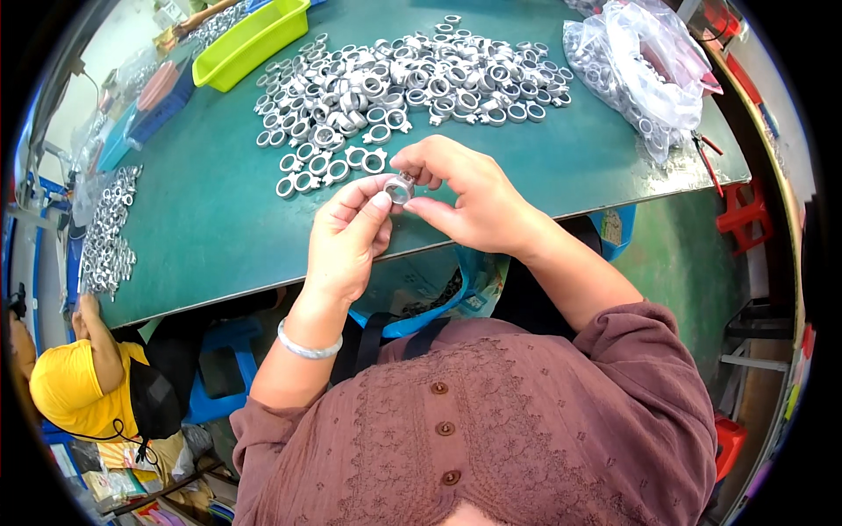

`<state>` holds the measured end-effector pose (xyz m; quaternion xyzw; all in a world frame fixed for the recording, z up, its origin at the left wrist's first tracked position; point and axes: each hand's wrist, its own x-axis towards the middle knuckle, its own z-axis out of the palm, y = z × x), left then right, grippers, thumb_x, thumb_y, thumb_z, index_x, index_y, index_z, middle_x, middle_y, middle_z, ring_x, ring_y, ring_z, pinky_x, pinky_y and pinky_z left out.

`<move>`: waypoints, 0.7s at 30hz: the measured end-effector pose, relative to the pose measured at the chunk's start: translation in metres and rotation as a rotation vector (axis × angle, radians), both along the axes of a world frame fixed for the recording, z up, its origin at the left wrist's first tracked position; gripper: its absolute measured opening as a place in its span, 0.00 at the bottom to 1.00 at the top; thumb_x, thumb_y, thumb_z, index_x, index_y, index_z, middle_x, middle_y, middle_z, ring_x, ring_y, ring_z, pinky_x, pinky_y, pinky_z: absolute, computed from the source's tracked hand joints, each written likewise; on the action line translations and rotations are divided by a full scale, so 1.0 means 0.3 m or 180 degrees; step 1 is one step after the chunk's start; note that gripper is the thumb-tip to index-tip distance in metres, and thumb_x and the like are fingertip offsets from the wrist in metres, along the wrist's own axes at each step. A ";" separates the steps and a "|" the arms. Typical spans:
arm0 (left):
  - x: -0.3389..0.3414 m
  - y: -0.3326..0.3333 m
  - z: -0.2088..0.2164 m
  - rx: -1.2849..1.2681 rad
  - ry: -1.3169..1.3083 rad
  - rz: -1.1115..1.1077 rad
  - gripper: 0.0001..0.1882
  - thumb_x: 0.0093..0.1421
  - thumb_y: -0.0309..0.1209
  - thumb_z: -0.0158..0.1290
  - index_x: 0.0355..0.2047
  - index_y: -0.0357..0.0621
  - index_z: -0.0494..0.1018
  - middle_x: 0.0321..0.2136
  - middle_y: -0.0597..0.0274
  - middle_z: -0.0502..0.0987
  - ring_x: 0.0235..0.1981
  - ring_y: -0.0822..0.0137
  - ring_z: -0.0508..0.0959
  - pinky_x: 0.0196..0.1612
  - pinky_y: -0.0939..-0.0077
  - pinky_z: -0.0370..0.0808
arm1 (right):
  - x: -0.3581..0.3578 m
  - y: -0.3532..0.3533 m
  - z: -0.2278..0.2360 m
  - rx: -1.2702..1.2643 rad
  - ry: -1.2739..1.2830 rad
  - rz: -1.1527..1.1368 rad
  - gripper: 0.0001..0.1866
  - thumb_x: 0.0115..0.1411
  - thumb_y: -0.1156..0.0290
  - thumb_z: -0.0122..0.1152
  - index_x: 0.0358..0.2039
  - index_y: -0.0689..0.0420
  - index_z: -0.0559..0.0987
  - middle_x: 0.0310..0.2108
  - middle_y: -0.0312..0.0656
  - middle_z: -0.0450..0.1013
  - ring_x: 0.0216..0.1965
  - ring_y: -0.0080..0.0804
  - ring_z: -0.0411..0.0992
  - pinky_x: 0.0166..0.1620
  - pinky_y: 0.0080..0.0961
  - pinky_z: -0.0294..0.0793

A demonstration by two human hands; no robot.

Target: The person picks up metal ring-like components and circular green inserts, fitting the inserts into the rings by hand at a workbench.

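Between my two hands, above the table's near edge, is a small silvery metal ring clamp [399,190] with a lug on its upper side. My left hand [349,228] pinches its left rim between thumb and fingers. At the lug, the curled fingers of my right hand [460,193] close in from the right, thumb at the ring's lower right; whatever they hold there is too small to make out. Just beyond my hands, a few loose ring clamps [337,170] lie on the green table [219,228], in front of a large heap of the same clamps [421,79].
A yellow-green bin [250,44] stands at the far left, a clear plastic bag of rings [631,70] at the far right beside red-handled pliers [709,162]. Below the table edge hangs a blue bag [421,285]. Leftward, a person in yellow [83,386] sits by another pile [110,232].
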<state>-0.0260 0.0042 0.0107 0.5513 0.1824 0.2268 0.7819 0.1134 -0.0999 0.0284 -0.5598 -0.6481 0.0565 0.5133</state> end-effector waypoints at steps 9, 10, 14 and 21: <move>-0.002 -0.012 -0.004 0.0087 -0.0140 0.0034 0.11 0.59 0.27 0.46 0.41 0.38 0.70 0.27 0.69 0.72 0.20 0.82 0.65 0.20 0.92 0.59 | -0.019 -0.004 -0.011 0.0148 0.0212 0.0069 0.22 0.42 0.82 0.60 0.41 0.62 0.69 0.33 0.45 0.69 0.31 0.35 0.71 0.35 0.26 0.71; -0.002 -0.013 -0.004 0.0088 -0.0141 0.0033 0.11 0.59 0.27 0.46 0.41 0.38 0.70 0.27 0.69 0.72 0.20 0.82 0.65 0.20 0.92 0.59 | -0.020 -0.005 -0.010 0.0148 0.0169 0.0062 0.22 0.42 0.82 0.60 0.41 0.62 0.69 0.33 0.45 0.69 0.31 0.35 0.71 0.35 0.26 0.71; -0.004 -0.010 -0.009 0.0066 -0.0158 0.0039 0.11 0.59 0.26 0.46 0.41 0.38 0.70 0.28 0.69 0.72 0.20 0.83 0.64 0.19 0.92 0.59 | -0.027 -0.002 -0.009 0.0189 0.0160 0.0065 0.21 0.42 0.82 0.60 0.40 0.61 0.69 0.31 0.45 0.69 0.30 0.36 0.70 0.34 0.27 0.71; -0.007 -0.007 -0.011 0.0043 -0.0115 0.0016 0.11 0.60 0.27 0.45 0.41 0.39 0.71 0.27 0.70 0.72 0.20 0.84 0.63 0.20 0.93 0.58 | -0.035 0.004 -0.005 0.0272 0.0124 0.0097 0.17 0.42 0.81 0.60 0.35 0.60 0.71 0.26 0.42 0.68 0.29 0.38 0.69 0.33 0.28 0.69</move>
